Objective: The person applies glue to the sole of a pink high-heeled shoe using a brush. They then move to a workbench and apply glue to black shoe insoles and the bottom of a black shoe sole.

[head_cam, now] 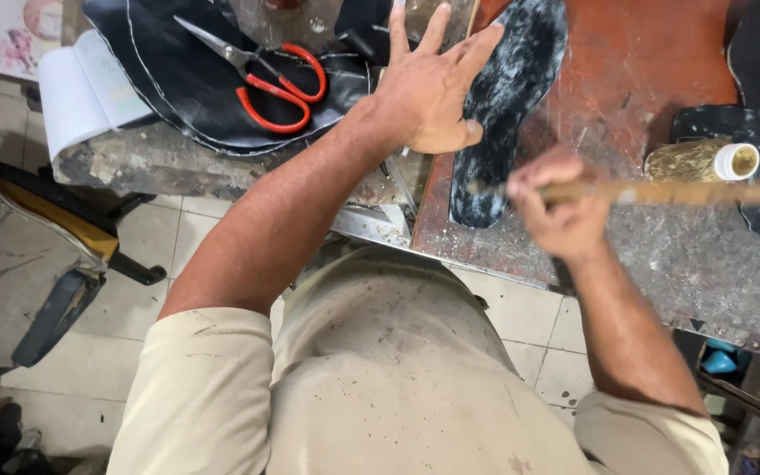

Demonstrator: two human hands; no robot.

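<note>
Your bench (661, 255) carries a black leather sheet (186, 84) at its far left corner, with red-handled scissors (266, 75) lying on it. A black sole (507, 97) lies near the bench's near edge, on the rusty part. Your left hand (428, 88) rests flat beside the sole, fingers spread, thumb touching its edge. Your right hand (556, 207) has its fingers closed around a wooden stick (679, 193), blurred, just above the sole's near end. A gold bottle (701, 161) lies toward the right.
</note>
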